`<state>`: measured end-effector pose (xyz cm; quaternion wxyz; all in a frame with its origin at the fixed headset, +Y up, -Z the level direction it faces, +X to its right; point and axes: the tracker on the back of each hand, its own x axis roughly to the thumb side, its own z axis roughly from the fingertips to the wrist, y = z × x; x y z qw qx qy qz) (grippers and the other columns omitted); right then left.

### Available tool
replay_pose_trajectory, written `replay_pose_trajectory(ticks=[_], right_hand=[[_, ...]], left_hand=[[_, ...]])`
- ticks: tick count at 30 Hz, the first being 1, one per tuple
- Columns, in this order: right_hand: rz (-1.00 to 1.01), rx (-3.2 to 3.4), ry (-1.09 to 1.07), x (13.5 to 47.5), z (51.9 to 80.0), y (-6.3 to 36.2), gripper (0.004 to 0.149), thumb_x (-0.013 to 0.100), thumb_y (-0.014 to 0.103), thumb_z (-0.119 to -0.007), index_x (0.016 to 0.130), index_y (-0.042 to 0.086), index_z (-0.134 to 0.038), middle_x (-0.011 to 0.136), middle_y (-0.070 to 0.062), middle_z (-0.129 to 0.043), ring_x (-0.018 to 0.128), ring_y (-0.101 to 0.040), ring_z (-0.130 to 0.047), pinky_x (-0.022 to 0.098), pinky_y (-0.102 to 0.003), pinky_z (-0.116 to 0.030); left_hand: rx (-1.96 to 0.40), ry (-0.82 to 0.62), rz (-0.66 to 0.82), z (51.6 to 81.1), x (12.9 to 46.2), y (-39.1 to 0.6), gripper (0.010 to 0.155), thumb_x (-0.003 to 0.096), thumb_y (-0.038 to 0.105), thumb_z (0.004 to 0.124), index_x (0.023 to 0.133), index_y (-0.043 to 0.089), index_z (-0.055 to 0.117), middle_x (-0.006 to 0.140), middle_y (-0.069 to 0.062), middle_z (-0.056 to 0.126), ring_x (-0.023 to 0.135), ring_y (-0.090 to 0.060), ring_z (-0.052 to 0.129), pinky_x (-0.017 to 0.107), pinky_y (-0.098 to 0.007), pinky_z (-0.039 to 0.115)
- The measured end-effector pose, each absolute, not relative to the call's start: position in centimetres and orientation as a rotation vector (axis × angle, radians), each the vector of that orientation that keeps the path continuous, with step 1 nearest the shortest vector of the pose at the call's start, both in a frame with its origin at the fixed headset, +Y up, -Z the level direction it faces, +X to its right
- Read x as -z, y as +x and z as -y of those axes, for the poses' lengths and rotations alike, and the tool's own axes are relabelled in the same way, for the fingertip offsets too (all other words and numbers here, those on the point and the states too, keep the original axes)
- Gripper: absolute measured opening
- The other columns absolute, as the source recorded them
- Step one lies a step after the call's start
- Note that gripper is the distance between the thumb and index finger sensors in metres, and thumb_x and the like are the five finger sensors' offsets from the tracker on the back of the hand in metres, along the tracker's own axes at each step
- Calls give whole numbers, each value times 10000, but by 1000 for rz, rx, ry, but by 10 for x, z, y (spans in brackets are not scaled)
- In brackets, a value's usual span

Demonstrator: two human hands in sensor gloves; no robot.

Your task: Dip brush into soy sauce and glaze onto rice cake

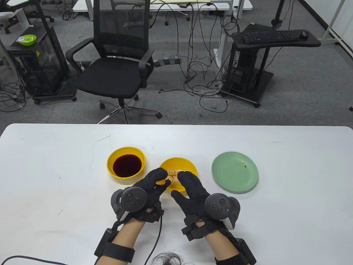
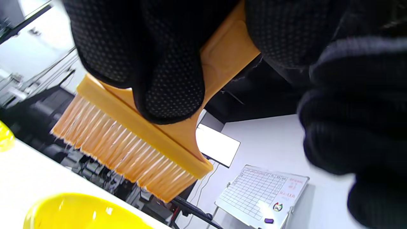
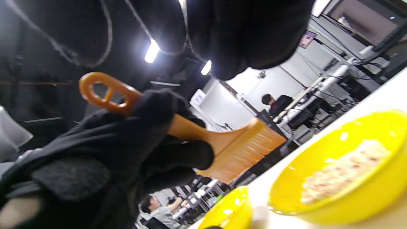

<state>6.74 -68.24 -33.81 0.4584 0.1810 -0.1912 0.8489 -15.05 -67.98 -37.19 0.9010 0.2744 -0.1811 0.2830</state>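
Note:
My left hand (image 1: 162, 179) grips an orange brush (image 1: 161, 182) by its handle at the near-left rim of the yellow bowl (image 1: 190, 165) that holds the rice cake (image 1: 174, 179). The left wrist view shows the brush's bristles (image 2: 127, 152) pointing down, above the table. The right wrist view shows the brush (image 3: 241, 149) held in the air, left of the rice cake (image 3: 343, 171). A second yellow bowl (image 1: 110, 163) with dark soy sauce (image 1: 126, 165) stands to the left. My right hand (image 1: 184, 184) lies open over the rice cake bowl's near rim and holds nothing.
A green plate (image 1: 234, 172) with a few sauce specks lies right of the rice cake bowl. A cable (image 1: 158, 237) runs along the table's near edge. An office chair (image 1: 115, 69) stands beyond the far table edge.

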Motion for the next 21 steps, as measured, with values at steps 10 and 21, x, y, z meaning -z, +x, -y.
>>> replay_pose_trajectory(ticks=[10, 21], right_hand=[[546, -2133, 510, 333, 677, 62, 536, 495, 478, -831, 973, 255, -736, 1024, -85, -782, 821, -316, -897, 585, -463, -800], [739, -2226, 484, 328, 669, 64, 454, 412, 502, -930, 791, 260, -867, 859, -29, -943, 647, -244, -1038, 471, -393, -911]], left_hand=[[-354, 587, 439, 679, 364, -128, 453, 412, 416, 815, 850, 303, 852, 858, -67, 989, 580, -207, 1167, 485, -354, 948], [-277, 584, 466, 675, 360, -114, 485, 403, 424, 831, 858, 263, 869, 872, -74, 979, 621, -233, 1145, 508, -381, 926]])
